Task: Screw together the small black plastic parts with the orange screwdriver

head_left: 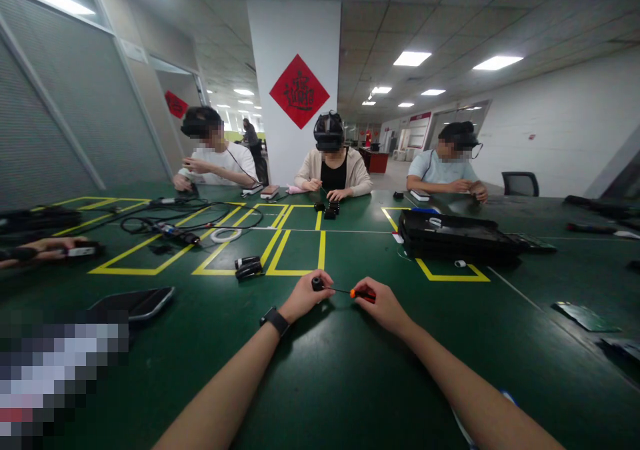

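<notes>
A wide green desk (pixel 350 383) marked with yellow tape boxes carries a black case (pixel 455 237), a tangle of cables (pixel 165 220) and a small black clip-like device (pixel 249 267), while three other people sit working along its far edge. Near the desk's middle the left hand (pixel 303 298) pinches a small black part (pixel 317 283), its grip closed on it, holding it steady just above the surface. The right hand (pixel 383 303) closes its grip on an orange-handled screwdriver (pixel 356 293), whose thin shaft lies level and meets the part, seemingly so the tip can work on it.
</notes>
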`<state>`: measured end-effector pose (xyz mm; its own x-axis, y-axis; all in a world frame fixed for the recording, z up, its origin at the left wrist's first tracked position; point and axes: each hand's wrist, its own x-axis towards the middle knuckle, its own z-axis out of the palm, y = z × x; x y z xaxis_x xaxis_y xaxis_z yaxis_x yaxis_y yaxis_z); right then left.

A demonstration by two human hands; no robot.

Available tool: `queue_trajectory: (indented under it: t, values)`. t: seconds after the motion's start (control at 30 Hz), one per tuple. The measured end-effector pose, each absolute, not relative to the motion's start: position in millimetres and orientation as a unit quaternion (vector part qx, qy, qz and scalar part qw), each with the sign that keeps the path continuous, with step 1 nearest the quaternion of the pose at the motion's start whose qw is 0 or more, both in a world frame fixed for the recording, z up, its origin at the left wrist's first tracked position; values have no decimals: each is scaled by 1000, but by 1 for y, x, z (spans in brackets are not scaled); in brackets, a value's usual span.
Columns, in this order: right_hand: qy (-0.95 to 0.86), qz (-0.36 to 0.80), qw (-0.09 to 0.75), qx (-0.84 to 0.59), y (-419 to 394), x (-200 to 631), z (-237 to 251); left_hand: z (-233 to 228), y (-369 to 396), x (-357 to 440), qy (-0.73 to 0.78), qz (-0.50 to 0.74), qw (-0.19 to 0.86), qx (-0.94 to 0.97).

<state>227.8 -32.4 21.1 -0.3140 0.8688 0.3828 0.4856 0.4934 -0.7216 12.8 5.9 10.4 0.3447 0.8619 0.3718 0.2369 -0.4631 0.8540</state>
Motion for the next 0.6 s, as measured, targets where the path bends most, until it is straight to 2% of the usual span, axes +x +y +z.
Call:
queue_trajectory:
  t: [0.4,0.6]
  values:
    - [-785,244,370,-433,-39,223,27,8,10,10,384,439,336,739]
    - [-734,200,471,-446,-41,220,31,7,10,11,385,449,338,732]
